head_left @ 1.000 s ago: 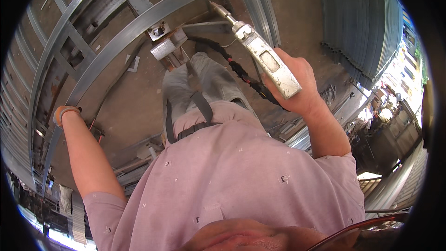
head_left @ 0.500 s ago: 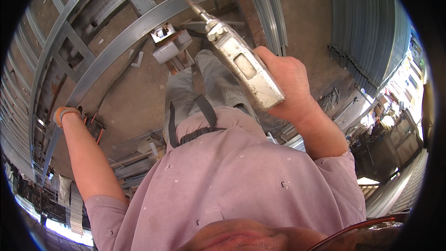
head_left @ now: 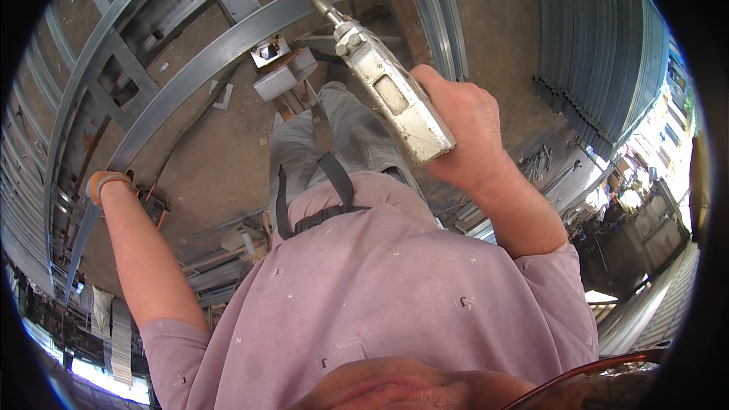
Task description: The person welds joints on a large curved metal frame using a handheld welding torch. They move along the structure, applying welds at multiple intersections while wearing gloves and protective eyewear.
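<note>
- Head view, right hand [head_left: 463, 133]: wrapped tight around the rear of a worn, off-white, boxy power tool [head_left: 391, 99], fingers curled over the far side, thumb side toward the camera.
- Tool body slanting from centre toward 11 o'clock, slim metal tip [head_left: 323, 6] touching or just short of the long grey steel channel bar [head_left: 205, 61]; contact too small to tell.
- Best kept in line with the forearm, wrist stiff, pressure straight along the tip, no sideways lean.
- Left hand [head_left: 106, 182] in an orange-cuffed glove at 9 o'clock, resting on the grey steel frame rail [head_left: 61, 182]; grip hidden, cannot tell whether spread or clenched.
- Worth using as a brace: weight settled there before pressing.
- Small grey metal block [head_left: 285, 72] lying just beside the bar at 12 o'clock, near the grey trouser legs [head_left: 334, 129]; feet better kept clear.
</note>
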`<state>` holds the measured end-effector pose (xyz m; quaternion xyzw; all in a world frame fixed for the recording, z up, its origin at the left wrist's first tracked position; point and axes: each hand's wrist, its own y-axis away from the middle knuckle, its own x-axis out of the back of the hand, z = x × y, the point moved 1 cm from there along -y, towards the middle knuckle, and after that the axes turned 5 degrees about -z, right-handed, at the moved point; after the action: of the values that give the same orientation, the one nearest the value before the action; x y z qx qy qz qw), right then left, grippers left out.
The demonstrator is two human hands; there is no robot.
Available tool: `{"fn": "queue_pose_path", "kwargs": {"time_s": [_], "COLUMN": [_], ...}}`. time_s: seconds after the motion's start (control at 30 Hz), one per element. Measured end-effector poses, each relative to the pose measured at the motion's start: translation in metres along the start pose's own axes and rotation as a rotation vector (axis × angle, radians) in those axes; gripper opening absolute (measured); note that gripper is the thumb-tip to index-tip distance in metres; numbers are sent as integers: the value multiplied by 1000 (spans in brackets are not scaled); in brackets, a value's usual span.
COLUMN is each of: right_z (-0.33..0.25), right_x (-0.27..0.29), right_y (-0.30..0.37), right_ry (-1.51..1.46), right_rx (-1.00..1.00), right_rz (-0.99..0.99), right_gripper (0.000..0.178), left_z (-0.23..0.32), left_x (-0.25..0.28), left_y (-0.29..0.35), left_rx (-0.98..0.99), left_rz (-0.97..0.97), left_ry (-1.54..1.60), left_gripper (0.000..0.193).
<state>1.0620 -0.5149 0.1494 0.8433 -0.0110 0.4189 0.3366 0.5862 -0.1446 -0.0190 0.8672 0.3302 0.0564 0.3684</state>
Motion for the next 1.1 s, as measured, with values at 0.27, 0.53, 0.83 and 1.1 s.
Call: {"fn": "queue_pose_path", "kwargs": {"time_s": [0.27,0.53,0.83,1.1], "right_z": [-3,-2,0,2], "right_x": [0,2,5,5], "right_y": [1,1,3,4], "right_ry": [14,24,54,101], "right_rx": [14,-14,-48,-56], "right_rz": [29,19,8,-9], "right_gripper": [35,32,30,28], "left_z": [0,-1,-1,-1], "left_x": [7,-3,-1,-3], "left_y": [10,-14,-5,-4], "left_rx": [-39,-18,-14,-31], "left_rz": [6,-2,48,28], "left_ry": [-12,20,87,48], "left_gripper": [32,32,33,32]}}
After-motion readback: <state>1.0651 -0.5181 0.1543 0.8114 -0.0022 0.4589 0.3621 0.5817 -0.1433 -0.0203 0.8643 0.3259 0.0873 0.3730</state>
